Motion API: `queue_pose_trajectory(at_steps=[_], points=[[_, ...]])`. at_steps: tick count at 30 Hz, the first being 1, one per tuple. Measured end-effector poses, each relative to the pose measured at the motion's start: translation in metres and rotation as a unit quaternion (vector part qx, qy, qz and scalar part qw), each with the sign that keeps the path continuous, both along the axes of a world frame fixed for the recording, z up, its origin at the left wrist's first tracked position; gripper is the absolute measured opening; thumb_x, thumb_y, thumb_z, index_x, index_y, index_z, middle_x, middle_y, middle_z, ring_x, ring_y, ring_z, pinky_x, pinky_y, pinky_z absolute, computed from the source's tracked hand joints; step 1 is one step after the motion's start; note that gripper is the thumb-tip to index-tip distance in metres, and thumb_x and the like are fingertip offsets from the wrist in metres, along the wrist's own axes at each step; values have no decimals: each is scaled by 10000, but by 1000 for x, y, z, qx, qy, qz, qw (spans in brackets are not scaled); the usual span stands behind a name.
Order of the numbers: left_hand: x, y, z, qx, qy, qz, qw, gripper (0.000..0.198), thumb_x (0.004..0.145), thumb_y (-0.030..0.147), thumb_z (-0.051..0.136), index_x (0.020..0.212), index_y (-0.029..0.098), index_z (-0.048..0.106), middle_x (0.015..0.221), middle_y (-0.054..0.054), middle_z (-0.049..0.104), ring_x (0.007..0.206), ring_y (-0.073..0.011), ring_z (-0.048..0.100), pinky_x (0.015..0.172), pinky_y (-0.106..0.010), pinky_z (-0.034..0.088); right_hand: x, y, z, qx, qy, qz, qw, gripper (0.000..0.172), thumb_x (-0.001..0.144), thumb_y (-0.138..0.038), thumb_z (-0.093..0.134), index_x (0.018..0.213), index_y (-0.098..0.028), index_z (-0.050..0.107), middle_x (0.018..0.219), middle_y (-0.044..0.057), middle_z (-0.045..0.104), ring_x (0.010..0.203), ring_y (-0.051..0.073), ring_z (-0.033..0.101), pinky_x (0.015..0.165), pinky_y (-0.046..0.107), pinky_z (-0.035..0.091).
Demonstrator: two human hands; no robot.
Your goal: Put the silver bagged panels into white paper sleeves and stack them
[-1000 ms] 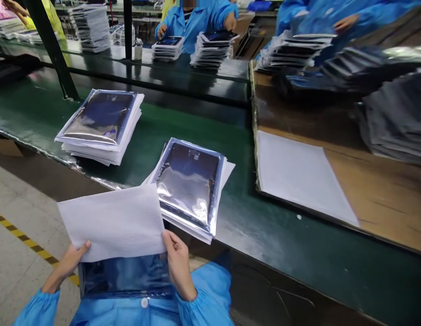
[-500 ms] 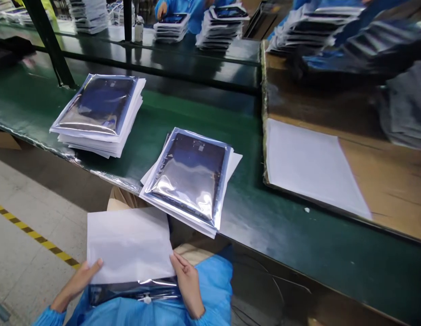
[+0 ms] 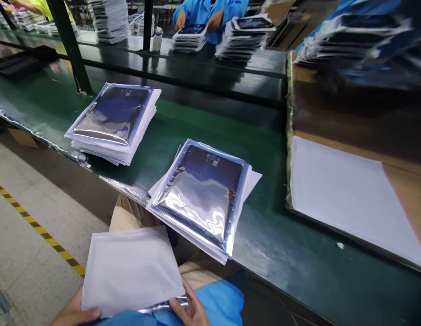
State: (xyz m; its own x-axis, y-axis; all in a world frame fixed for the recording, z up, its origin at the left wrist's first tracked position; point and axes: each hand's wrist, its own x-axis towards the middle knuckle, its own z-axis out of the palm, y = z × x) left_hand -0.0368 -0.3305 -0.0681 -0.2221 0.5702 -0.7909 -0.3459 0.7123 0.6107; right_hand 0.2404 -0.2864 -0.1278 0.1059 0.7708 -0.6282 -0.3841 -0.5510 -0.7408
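Note:
Over my lap, a white sheet [image 3: 132, 269] lies slanted, with a strip of shiny plastic film [image 3: 163, 306] showing below its lower edge. My left hand [image 3: 76, 311] grips the sheet's lower left corner, thumb on top and fingers hidden beneath. At the lower right corner, my right hand [image 3: 192, 308] pinches the sheet and film, its thumb near the film. What lies under the sheet is mostly hidden. Just beyond, a stack of flat dark panels in clear bags [image 3: 203, 190] overhangs the green bench edge. A second bagged stack [image 3: 112, 113] sits further left.
The green bench [image 3: 265, 235] runs across the view. At right, a cardboard-lined area [image 3: 407, 181] holds a white sheet [image 3: 346, 194] and blurred dark items. Across the bench, a co-worker's hands [image 3: 213, 21] touch a panel stack. A dark post [image 3: 69, 45] stands at left.
The white sheet and both hands are lower in view, and less film shows below it. My right thumb has shifted to the film. The co-worker's hands now rest on a stack; the view has shifted.

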Motion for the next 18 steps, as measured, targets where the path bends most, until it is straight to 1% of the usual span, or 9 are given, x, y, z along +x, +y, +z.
queue_pose_trajectory(at_steps=[2, 4, 5, 7, 9, 11, 13, 16, 18], points=[[-3, 8, 4, 19, -1, -4, 1000, 847, 352, 410, 895, 1145, 250, 644, 1103, -99, 706, 1143, -389, 563, 1012, -497, 405, -3, 15, 7, -22, 38, 7, 999, 601, 479, -419, 871, 1019, -220, 697, 1020, 86, 735, 997, 286, 661, 809, 377, 544], [-5, 14, 5, 32, 30, -16, 999, 809, 392, 402, 888, 1148, 254, 637, 1104, -93, 705, 1117, -375, 581, 993, -473, 427, -8, 28, 12, -50, 54, 22, 997, 621, 474, -396, 878, 1029, -198, 683, 988, 88, 742, 878, 269, 693, 705, 360, 571], [-6, 17, 4, 37, 52, -22, 998, 772, 423, 411, 879, 1139, 252, 637, 1102, -90, 704, 1102, -363, 591, 976, -455, 442, -12, 33, 13, -56, 46, 26, 997, 612, 475, -396, 877, 1012, -178, 682, 906, 82, 755, 757, 247, 702, 629, 340, 573], [-6, 19, 0, 28, 91, -33, 995, 708, 484, 442, 856, 1123, 240, 627, 1081, -86, 706, 1034, -333, 623, 885, -416, 502, -23, 40, 14, -41, 10, 12, 999, 575, 487, -421, 865, 955, -144, 676, 648, 37, 732, 502, 185, 636, 485, 287, 528], [-6, 18, -7, -6, 110, -49, 993, 665, 531, 478, 830, 1099, 209, 610, 961, -81, 722, 883, -297, 662, 731, -376, 545, -33, 45, 13, -10, -25, -19, 999, 516, 518, -434, 845, 904, -145, 661, 473, -30, 643, 385, 141, 547, 411, 246, 462], [-6, 14, -14, -34, 115, -76, 990, 615, 573, 509, 801, 1052, 176, 605, 792, -62, 714, 714, -262, 661, 618, -349, 540, -38, 49, 10, 9, -28, -50, 998, 450, 552, -410, 835, 883, -164, 654, 513, -38, 650, 453, 140, 583, 463, 236, 474], [-9, 9, -22, -29, 110, -94, 989, 572, 594, 523, 784, 1011, 170, 616, 736, -52, 703, 687, -255, 657, 648, -351, 543, -36, 54, 8, 8, -5, -81, 997, 433, 563, -392, 834, 897, -184, 655, 692, -7, 716, 648, 157, 658, 605, 240, 515], [-19, 13, -36, -36, 96, -66, 993, 464, 559, 502, 808, 877, 198, 659, 834, -62, 729, 900, -300, 662, 833, -373, 529, -27, 62, 5, -19, 45, -107, 993, 481, 553, -414, 837, 938, -201, 643, 818, 20, 738, 796, 185, 678, 699, 276, 529], [-26, 27, -45, -57, 71, 0, 996, 336, 590, 448, 801, 768, 202, 660, 847, -61, 737, 1023, -320, 631, 910, -385, 503, -22, 65, 4, -37, 82, -108, 990, 452, 558, -422, 834, 907, -209, 640, 820, 18, 735, 769, 187, 681, 685, 298, 537]])
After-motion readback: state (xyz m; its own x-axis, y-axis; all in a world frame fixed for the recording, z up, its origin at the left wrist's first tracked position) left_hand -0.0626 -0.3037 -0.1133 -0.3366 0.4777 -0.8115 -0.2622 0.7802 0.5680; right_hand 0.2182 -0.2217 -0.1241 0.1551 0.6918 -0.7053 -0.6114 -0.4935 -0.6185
